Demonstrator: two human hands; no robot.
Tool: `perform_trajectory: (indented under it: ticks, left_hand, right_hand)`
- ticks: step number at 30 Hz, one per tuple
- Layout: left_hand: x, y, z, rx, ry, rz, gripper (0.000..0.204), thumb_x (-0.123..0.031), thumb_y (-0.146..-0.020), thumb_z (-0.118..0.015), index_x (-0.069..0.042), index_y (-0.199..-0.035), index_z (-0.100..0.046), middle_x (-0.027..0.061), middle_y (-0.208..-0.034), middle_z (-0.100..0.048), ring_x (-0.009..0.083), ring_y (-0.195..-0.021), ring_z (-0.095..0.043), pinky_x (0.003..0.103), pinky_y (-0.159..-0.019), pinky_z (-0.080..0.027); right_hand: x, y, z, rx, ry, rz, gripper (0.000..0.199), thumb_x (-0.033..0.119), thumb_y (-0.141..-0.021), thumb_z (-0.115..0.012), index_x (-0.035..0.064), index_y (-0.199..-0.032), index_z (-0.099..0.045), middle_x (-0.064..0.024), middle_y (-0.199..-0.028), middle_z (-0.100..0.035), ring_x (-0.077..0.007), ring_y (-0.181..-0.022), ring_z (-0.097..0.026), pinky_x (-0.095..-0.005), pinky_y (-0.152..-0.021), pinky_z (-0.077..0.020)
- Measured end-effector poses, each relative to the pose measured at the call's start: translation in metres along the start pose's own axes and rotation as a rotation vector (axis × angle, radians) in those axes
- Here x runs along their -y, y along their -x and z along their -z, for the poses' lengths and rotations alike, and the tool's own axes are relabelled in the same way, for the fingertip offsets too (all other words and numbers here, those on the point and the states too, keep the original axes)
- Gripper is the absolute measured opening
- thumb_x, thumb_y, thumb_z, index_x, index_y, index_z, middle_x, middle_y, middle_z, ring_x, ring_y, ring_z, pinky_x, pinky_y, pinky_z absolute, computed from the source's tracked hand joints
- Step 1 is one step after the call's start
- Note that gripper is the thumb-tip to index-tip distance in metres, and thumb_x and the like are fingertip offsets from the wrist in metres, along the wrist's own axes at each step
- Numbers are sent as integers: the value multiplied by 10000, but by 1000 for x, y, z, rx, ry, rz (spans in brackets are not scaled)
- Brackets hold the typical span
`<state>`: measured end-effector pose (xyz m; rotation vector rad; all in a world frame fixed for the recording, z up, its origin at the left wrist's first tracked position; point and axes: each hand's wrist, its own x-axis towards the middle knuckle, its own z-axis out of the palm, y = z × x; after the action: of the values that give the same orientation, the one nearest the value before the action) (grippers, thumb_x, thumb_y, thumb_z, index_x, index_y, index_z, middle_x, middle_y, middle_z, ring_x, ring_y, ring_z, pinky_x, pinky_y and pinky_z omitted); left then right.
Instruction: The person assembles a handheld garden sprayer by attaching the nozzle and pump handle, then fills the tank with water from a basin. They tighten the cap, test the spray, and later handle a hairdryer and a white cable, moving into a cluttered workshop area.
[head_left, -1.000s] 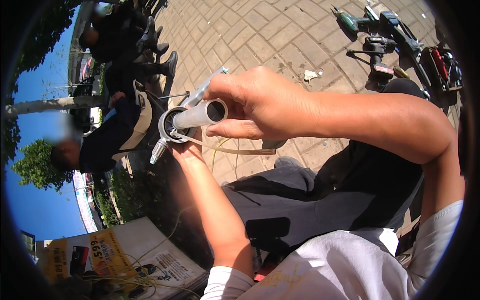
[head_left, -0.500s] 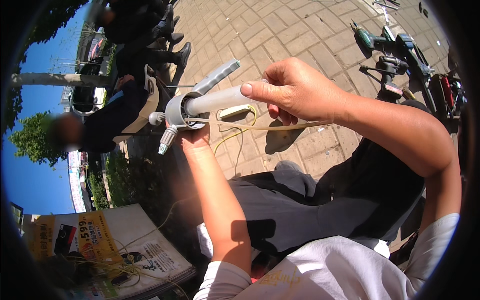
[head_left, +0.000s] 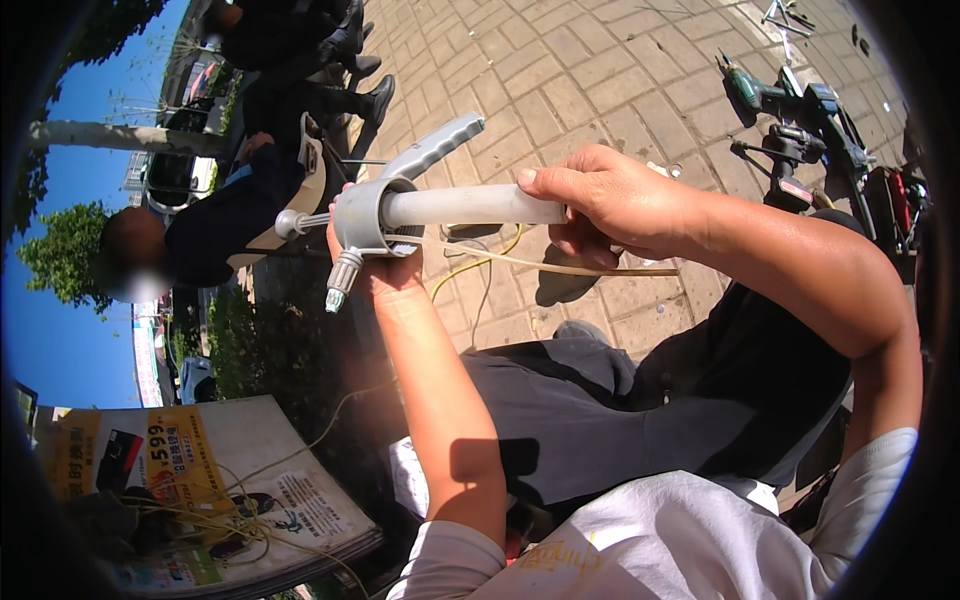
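Note:
My left hand (head_left: pixel 390 272) is closed around the grey collar of a pump sprayer head (head_left: pixel 362 220), mostly hidden behind it. The head has a ribbed handle (head_left: pixel 435 147) slanting up right, a nozzle (head_left: pixel 343 282) pointing down and a round plunger knob (head_left: pixel 290 222) on the left. A translucent pump cylinder (head_left: pixel 455 206) sticks out to the right. My right hand (head_left: pixel 600 205) grips its far end, thumb on top and fingers curled underneath. A thin yellowish dip tube (head_left: pixel 540 262) runs from the collar below the cylinder and past my right hand.
Power tools, among them a green drill (head_left: pixel 745 85) and a dark cordless driver (head_left: pixel 785 160), lie on the paving at right. A person (head_left: pixel 215 225) sits at left. A printed board (head_left: pixel 290 440) with loose yellow wire is at lower left. A yellow cable (head_left: pixel 465 272) crosses the bricks.
Both hands and the sprayer head have shifted slightly right. The cylinder now lies closer to level, and my right hand is a little lower.

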<state>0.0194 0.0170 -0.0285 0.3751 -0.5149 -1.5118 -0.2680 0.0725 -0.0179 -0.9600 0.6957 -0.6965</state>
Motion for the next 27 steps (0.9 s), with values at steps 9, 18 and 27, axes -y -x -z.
perform_trajectory:
  ticks: [9,18,27]
  left_hand:
    - [30,6,-37,-267,-250,-116,188,-229,-911,-581,-67,-1006,-588,77,-979,-647,227,-975,-617,431,-899,-517]
    - [50,13,-37,81,-213,-109,263,-230,-892,-609,-81,-1103,-559,87,-1071,-602,229,-1032,-571,533,-946,-466]
    - [45,18,-51,-80,-388,-188,213,-107,-890,-578,-64,-1097,-546,87,-1014,-607,202,-955,-597,433,-853,-525]
  right_hand:
    - [-27,-9,-2,-320,1506,561,652,177,-760,-727,59,-1320,-414,-144,-940,-580,-324,-825,-635,-413,-654,-529]
    - [-29,-17,1,-96,919,248,447,364,-846,-699,-10,-1011,-518,-163,-724,-614,-317,-646,-630,-421,-597,-499]
    - [-24,-22,9,-14,840,235,390,257,-831,-668,11,-1092,-516,-168,-793,-619,-310,-736,-631,-413,-643,-496]
